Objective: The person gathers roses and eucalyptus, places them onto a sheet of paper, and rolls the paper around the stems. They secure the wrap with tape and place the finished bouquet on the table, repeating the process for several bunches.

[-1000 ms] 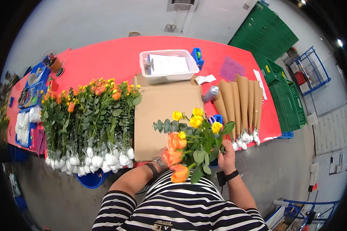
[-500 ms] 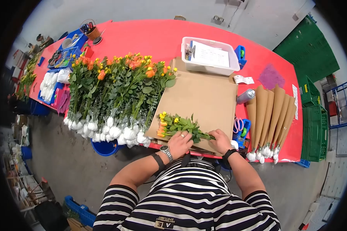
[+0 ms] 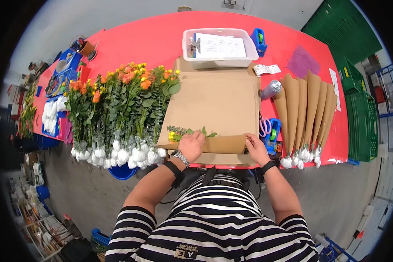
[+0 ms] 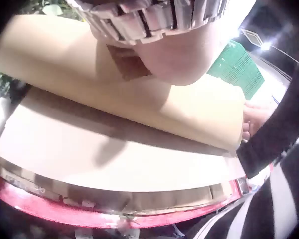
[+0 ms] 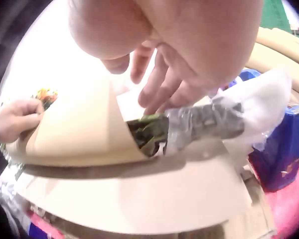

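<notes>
A sheet of brown paper [image 3: 225, 145] is folded over a bunch of flowers, whose yellow blooms [image 3: 172, 136] and leaves stick out at its left end. My left hand [image 3: 192, 146] grips the rolled paper near that end; in the right wrist view its fingers are curled at the paper edge. At the other end, my right hand [image 3: 257, 150] has its fingers loosely bent beside the stems [image 5: 149, 132]. Clear plastic and a white wrapped end [image 5: 261, 102] show past the paper. The left wrist view shows the roll [image 4: 189, 109] across the flat sheets.
Orange and yellow bunches [image 3: 122, 96] lie to the left. A white tray [image 3: 220, 59] with a clipboard stands behind the paper stack [image 3: 214, 96]. On the right are a spray can [image 3: 271, 89], pink scissors [image 3: 264, 126], a blue tape dispenser [image 3: 273, 130] and several paper-wrapped bunches [image 3: 308, 109].
The bunch has gone from the raised position in front of the body down onto the paper. The near part of the paper is now folded over it, and both hands have moved onto the roll.
</notes>
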A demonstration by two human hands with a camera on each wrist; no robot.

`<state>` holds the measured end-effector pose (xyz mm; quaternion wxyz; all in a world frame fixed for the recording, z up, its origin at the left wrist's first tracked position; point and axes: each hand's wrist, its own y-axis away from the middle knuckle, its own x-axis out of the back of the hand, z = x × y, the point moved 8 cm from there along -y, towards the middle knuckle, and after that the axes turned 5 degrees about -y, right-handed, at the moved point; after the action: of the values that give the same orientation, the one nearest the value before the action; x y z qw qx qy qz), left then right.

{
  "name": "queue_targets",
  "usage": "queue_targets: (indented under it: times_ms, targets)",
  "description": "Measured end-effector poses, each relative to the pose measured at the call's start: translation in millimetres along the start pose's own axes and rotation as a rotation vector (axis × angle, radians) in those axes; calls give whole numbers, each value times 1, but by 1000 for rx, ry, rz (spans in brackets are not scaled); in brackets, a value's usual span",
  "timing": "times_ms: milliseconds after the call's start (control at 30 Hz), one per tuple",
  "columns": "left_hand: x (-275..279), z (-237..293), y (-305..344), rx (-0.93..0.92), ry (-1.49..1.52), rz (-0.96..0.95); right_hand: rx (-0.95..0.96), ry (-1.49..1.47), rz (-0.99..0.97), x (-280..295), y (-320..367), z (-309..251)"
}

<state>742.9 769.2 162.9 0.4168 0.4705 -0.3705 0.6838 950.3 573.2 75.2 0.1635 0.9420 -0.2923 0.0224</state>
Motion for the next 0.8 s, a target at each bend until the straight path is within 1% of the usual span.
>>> queue_targets:
  times_ms: [33,100,133,167,233,267,300,333,367,400,433,467,533,567,633,667,700,733,767,800]
  targets:
    - [-4,-1,-5,-10,6,-9,-9,-3,12,-6,7,-4]
    - [-21,-18,-12,133,-3,-82,360,458,279,-9,34,-69]
    - [-27,-22,-16,123,9,-63,428,526,313,-16,42,-82]
    - [-26,-22,-24,112,14,-71,418,528,323,-21,45,-84]
    - [-35,-32,-36,191,-45,-213,524,815,231,-49,52,-91]
    - [-39,-34,-42,181,-43,-220,507,852,189,-60,50,-84]
    - [-46,-39,-48,202,-81,-266,499,851,197,-65,47,-78]
    - [-49,-42,-53,223,-120,-310,515,876,192,-72,45,-75]
    - [-50,-43,-60,213,-120,-315,531,900,187,-78,42,-73]
    - [-54,-48,-64,256,-141,-378,559,940,212,-80,38,-72]
    - [-59,-52,-65,299,-163,-441,552,939,218,-80,32,-70]
    - [-60,-49,-65,292,-165,-447,559,928,230,-81,28,-68]
    - [-32,-36,-73,177,-194,-64,556,965,251,-80,17,-66]
    - [-23,-27,-74,173,-200,-65,556,959,256,-78,11,-68]
    - [-18,14,-72,-39,-117,-159,352,979,134,-76,-8,-57]
    - [-18,22,-68,-41,-122,-158,392,1045,141,-75,-13,-60]
    - [-22,34,-62,-116,-196,-205,397,1044,144,-73,-13,-60]
    - [-28,42,-58,-188,-267,-251,251,1030,1,-75,-17,-49]
    - [-30,43,-61,-186,-267,-243,104,1011,-142,-77,-18,-38]
    - [-49,37,-59,-141,-228,-461,159,1011,-169,-79,-10,-43]
